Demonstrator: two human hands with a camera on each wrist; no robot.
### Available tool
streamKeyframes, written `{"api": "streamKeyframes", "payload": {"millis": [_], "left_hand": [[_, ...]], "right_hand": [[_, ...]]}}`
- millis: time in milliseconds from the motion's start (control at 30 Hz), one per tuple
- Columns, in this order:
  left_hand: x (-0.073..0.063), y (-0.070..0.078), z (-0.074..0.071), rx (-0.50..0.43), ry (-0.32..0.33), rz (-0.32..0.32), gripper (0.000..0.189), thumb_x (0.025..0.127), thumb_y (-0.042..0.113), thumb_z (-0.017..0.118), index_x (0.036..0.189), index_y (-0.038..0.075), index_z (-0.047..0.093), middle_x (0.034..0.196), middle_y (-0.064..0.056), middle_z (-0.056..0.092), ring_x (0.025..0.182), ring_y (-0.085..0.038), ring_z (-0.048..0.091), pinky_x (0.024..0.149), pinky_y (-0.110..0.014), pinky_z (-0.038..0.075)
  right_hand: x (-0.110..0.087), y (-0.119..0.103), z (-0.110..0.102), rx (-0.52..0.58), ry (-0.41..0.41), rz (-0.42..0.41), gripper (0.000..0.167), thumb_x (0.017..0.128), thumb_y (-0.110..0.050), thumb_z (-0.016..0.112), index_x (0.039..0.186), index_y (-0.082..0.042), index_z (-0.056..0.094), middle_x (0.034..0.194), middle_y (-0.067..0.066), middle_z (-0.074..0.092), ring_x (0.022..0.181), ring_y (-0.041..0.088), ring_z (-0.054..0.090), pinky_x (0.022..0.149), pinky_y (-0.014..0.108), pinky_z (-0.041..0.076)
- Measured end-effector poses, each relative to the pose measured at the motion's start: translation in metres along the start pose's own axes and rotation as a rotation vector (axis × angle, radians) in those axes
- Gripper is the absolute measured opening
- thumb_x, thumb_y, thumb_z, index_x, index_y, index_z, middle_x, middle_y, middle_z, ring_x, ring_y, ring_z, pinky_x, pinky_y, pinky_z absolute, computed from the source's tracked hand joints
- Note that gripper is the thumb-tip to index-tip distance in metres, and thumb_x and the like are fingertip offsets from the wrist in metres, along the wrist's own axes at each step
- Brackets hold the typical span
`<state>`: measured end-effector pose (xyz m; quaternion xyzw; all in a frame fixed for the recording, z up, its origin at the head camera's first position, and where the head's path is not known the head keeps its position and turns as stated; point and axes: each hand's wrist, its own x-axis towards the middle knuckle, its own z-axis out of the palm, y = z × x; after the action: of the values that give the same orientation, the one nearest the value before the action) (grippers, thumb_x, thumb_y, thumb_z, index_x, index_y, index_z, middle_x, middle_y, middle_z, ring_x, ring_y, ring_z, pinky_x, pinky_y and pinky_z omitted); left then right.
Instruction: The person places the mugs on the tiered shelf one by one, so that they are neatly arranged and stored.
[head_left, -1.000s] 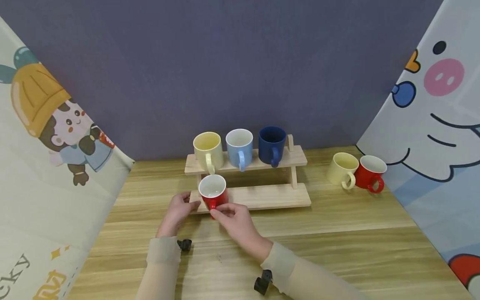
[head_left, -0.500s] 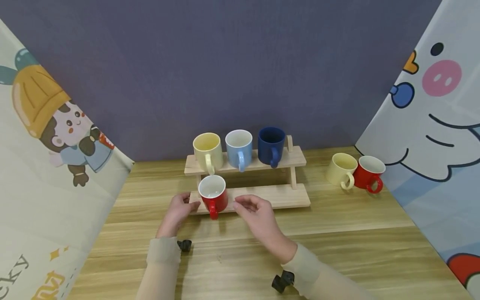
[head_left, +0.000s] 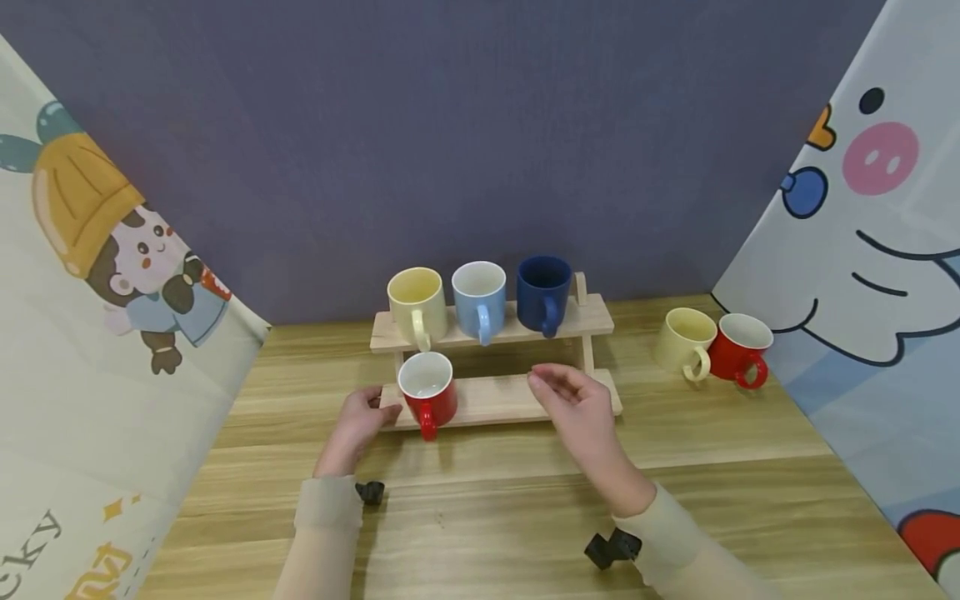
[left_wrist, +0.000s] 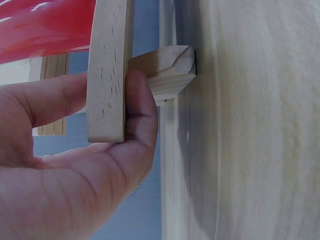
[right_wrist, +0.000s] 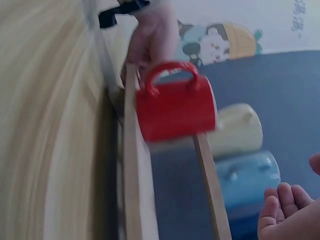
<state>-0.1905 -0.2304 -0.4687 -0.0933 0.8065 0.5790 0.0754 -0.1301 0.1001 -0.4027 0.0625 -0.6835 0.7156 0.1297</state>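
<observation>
My left hand grips the left end of the lower board of a two-tier wooden shelf. In the left wrist view the board's end lies between thumb and curled fingers. A red mug with a white inside stands on that board's left part, its handle toward me. To the right of this mug, my right hand is over the right part of the lower board, fingers loosely bent and holding nothing. In the right wrist view its fingertips overlap the light blue mug.
On the upper board stand a yellow mug, a light blue mug and a dark blue mug. Another yellow mug and a second red mug are on the table at right. A dark wall rises behind.
My right hand has let go of the red mug's handle and moved right along the lower board. The red mug stays on the board, and the left hand keeps its grip.
</observation>
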Motion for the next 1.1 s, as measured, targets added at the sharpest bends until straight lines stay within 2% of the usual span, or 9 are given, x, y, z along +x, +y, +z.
{"api": "streamKeyframes", "payload": {"millis": [233, 433, 567, 800, 1000, 1100], "left_hand": [[0.000, 0.000, 0.000, -0.011, -0.002, 0.003, 0.050, 0.095, -0.002, 0.066, 0.136, -0.021, 0.047, 0.112, -0.025, 0.061, 0.095, -0.027, 0.061, 0.077, -0.028, 0.055], [0.001, 0.000, 0.000, -0.010, 0.000, -0.013, 0.051, 0.095, -0.001, 0.067, 0.138, -0.019, 0.047, 0.113, -0.023, 0.060, 0.097, -0.027, 0.060, 0.077, -0.028, 0.055], [0.000, 0.000, 0.001, -0.004, -0.001, -0.016, 0.050, 0.095, -0.001, 0.068, 0.138, -0.018, 0.048, 0.114, -0.024, 0.060, 0.098, -0.027, 0.060, 0.078, -0.029, 0.055], [0.000, 0.000, 0.000, 0.057, 0.010, -0.018, 0.054, 0.095, 0.004, 0.069, 0.140, -0.016, 0.047, 0.119, -0.024, 0.057, 0.103, -0.030, 0.056, 0.082, -0.032, 0.052], [0.000, 0.000, -0.001, 0.074, 0.010, -0.013, 0.055, 0.095, 0.005, 0.069, 0.141, -0.016, 0.046, 0.123, -0.026, 0.056, 0.108, -0.032, 0.054, 0.086, -0.036, 0.052], [-0.001, 0.000, -0.001, 0.074, 0.007, -0.009, 0.055, 0.096, 0.005, 0.069, 0.141, -0.017, 0.046, 0.124, -0.027, 0.056, 0.109, -0.033, 0.054, 0.088, -0.038, 0.052]], "right_hand": [[0.013, -0.002, -0.036, -0.057, 0.127, -0.060, 0.024, 0.095, -0.008, 0.074, 0.111, 0.011, 0.071, 0.105, 0.019, 0.071, 0.092, 0.016, 0.069, 0.082, 0.024, 0.056], [0.026, 0.003, -0.072, -0.134, 0.240, -0.090, 0.024, 0.095, -0.007, 0.074, 0.112, 0.009, 0.073, 0.100, 0.007, 0.073, 0.086, 0.010, 0.068, 0.076, 0.018, 0.054], [0.033, 0.008, -0.098, -0.231, 0.306, -0.102, 0.025, 0.094, -0.010, 0.075, 0.114, 0.006, 0.074, 0.101, 0.003, 0.073, 0.085, 0.008, 0.067, 0.074, 0.016, 0.052], [0.045, 0.023, -0.139, -0.330, 0.411, -0.042, 0.031, 0.094, -0.014, 0.076, 0.118, 0.006, 0.072, 0.103, 0.000, 0.072, 0.087, 0.005, 0.066, 0.077, 0.012, 0.051], [0.052, 0.037, -0.167, -0.382, 0.454, 0.043, 0.035, 0.094, -0.017, 0.076, 0.121, 0.006, 0.071, 0.101, -0.003, 0.070, 0.086, 0.001, 0.064, 0.075, 0.010, 0.050], [0.054, 0.041, -0.178, -0.415, 0.476, 0.059, 0.037, 0.094, -0.018, 0.076, 0.122, 0.005, 0.071, 0.101, -0.002, 0.070, 0.085, -0.001, 0.063, 0.074, 0.009, 0.049]]}}
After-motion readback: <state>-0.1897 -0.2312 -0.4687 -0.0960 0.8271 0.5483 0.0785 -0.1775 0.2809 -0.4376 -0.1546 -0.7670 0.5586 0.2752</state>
